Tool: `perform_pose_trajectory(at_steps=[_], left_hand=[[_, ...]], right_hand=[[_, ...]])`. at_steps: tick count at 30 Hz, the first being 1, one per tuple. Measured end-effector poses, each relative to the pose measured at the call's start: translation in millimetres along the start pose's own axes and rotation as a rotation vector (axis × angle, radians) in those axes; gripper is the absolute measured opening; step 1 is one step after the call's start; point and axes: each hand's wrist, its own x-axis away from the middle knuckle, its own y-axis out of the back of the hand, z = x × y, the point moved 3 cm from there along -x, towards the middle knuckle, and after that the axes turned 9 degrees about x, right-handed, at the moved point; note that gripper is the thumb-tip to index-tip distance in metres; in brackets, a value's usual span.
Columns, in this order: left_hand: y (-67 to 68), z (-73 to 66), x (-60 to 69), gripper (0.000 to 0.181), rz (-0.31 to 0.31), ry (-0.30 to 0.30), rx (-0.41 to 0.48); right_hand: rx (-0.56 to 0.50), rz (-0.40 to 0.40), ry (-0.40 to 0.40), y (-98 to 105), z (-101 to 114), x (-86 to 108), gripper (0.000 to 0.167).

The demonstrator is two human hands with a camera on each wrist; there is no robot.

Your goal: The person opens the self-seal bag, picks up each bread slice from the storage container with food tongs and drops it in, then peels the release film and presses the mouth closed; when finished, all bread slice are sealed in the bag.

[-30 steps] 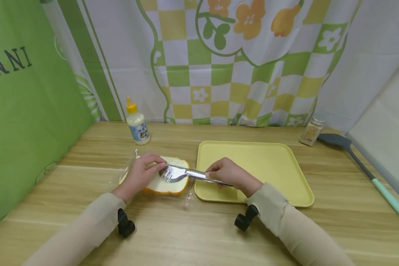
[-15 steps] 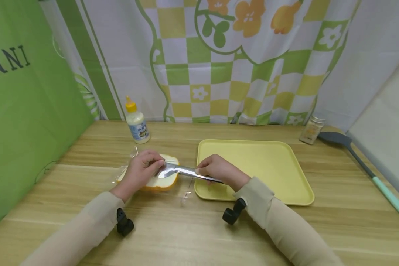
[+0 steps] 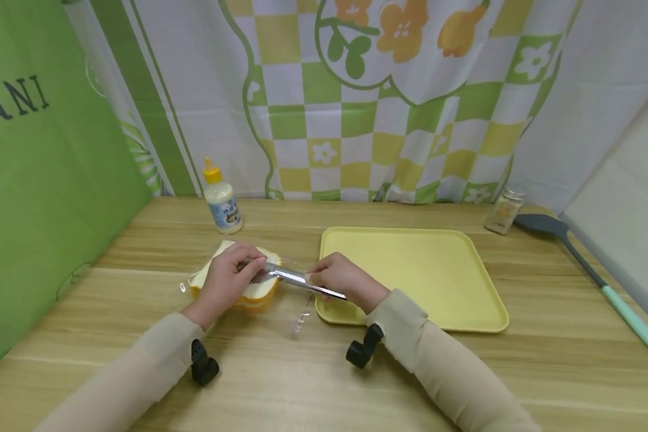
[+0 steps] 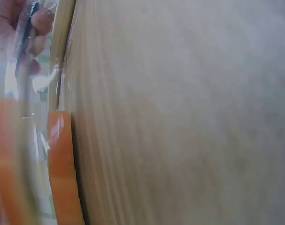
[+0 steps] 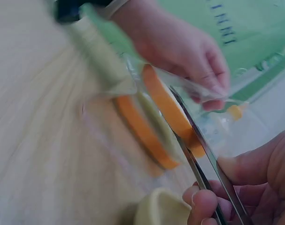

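My right hand (image 3: 347, 281) grips silver metal tongs (image 3: 291, 276). In the right wrist view, the tongs' arms straddle the near end of an upper bread slice (image 5: 168, 107), white with an orange crust. A second bread slice (image 5: 144, 133) lies below it, a gap showing between them. Clear plastic bag (image 5: 115, 149) film surrounds the bread. My left hand (image 3: 228, 271) pinches the bag's upper edge between thumb and fingers, above the slices. It hides part of the bread and the tongs' tips in the head view.
A yellow tray (image 3: 410, 264) lies just right of the bag, under my right hand. Behind stands a yellow-capped squeeze bottle (image 3: 224, 207). A glass jar (image 3: 504, 209) and a turner with a mint handle (image 3: 632, 321) are at the right. Curtains hang behind the table.
My right hand and the tongs have moved left, further into the bag. The upper slice has shifted left and risen, showing the lower slice's edge. My left hand stays nearly in place.
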Motion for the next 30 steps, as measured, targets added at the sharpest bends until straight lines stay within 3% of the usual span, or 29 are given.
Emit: perform_pose_trajectory(at_steps=[11, 19, 30], left_hand=[[2.1, 2.2, 2.0, 0.013, -0.025, 0.004, 0.004], [4.6, 4.0, 2.7, 0.014, -0.04, -0.063, -0.057], [5.1, 1.3, -1.8, 0.008, -0.098, -0.113, -0.126]], right_hand=[[0.117, -0.002, 0.035, -8, 7, -0.4, 0.017], [-0.014, 0.073, -0.002, 1, -1, 12.0, 0.022], [0.08, 0.012, -0.043, 21, -16, 28.8, 0.02]])
